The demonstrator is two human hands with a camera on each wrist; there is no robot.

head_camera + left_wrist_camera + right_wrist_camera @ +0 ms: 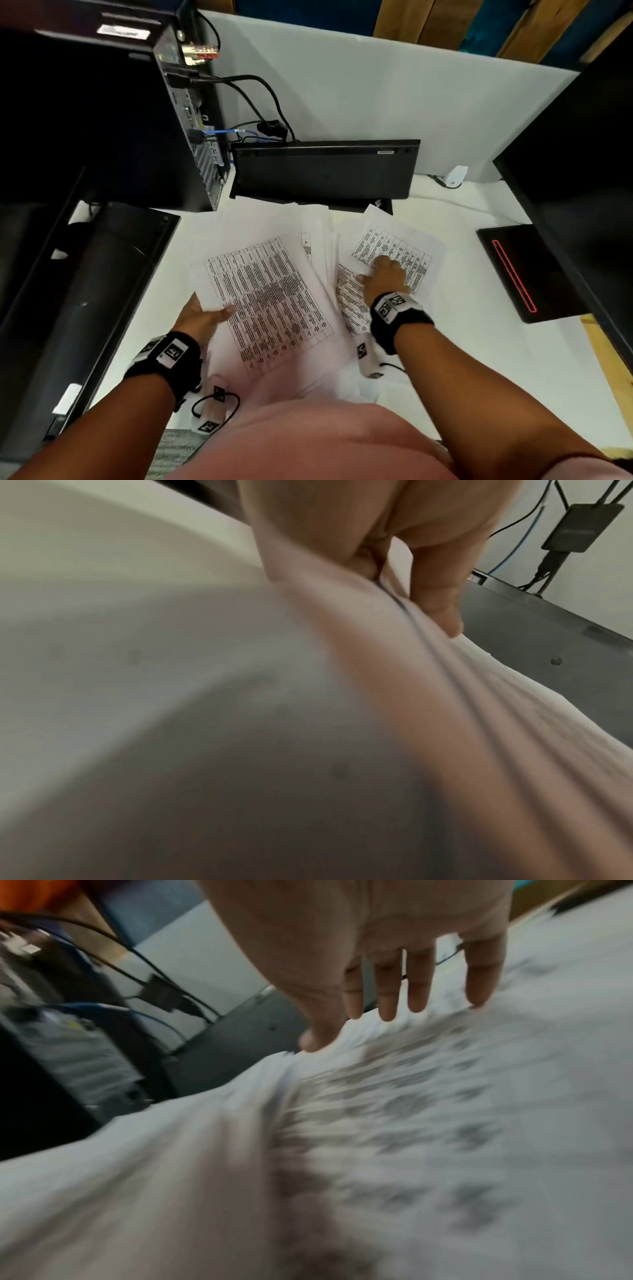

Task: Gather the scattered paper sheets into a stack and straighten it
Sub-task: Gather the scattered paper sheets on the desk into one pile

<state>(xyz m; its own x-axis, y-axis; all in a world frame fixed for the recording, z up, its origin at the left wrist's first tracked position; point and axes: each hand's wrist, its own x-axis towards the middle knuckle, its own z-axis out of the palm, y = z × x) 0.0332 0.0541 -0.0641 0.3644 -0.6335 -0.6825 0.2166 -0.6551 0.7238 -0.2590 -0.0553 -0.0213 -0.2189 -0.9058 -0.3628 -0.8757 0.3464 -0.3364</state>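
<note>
Several white sheets printed with tables lie fanned out on the white desk (472,342). The biggest bundle of sheets (270,301) lies in the middle, tilted left. My left hand (202,318) pinches its left edge, thumb on top and fingers beneath; the left wrist view shows the thumb (441,599) on the bent paper edges (428,669). More sheets (394,246) spread to the right. My right hand (385,277) lies on them palm down, and its straight fingers (416,988) touch the blurred printed paper (428,1123).
A black keyboard (325,171) leans upright behind the sheets. A computer tower (102,113) with cables stands at the back left, a dark monitor (85,291) lies at the left, and a monitor base (510,274) with its screen stands at the right.
</note>
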